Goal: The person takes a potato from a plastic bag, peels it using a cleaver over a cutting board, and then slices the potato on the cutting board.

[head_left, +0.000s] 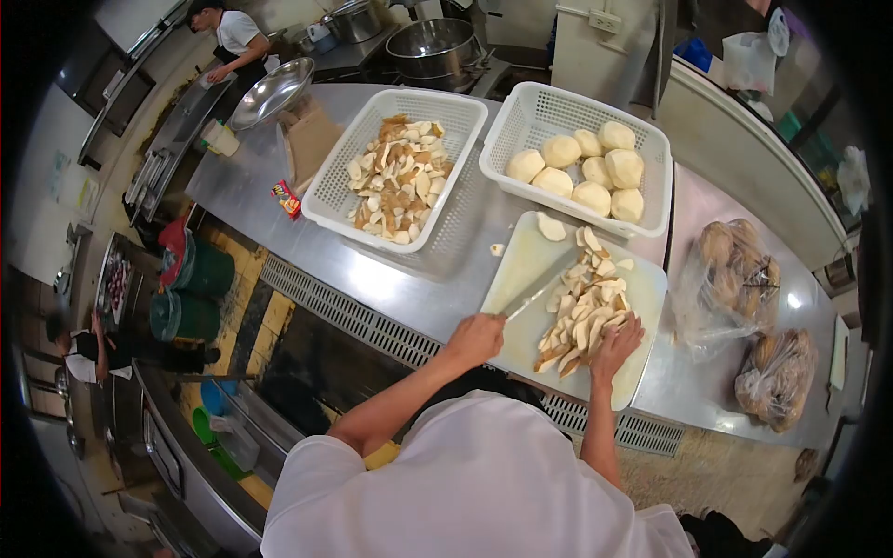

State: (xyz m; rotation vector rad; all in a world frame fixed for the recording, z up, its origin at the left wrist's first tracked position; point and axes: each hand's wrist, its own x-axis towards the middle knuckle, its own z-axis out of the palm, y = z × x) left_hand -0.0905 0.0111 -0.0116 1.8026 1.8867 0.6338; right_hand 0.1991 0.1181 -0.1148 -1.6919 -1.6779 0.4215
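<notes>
A white cutting board (512,265) lies on the steel table, with a heap of cut slices (581,312), some with brown peel, on it. My left hand (476,338) is wrapped round the handle of a knife (539,285), whose blade points up and right beside the heap. Against the heap's lower right side rests my right hand (617,346), fingers apart on the slices. Behind the board stands a white basket (656,177) of several peeled round pieces (624,168). Another white basket (321,202) to the left holds peel and trimmings (395,181).
Bagged unpeeled produce (735,270) and a second bag (777,379) lie at the right. A red packet (286,199) and a metal bowl (273,93) are on the left. Two other people (244,42) work further off at the left. Pots (433,51) stand behind.
</notes>
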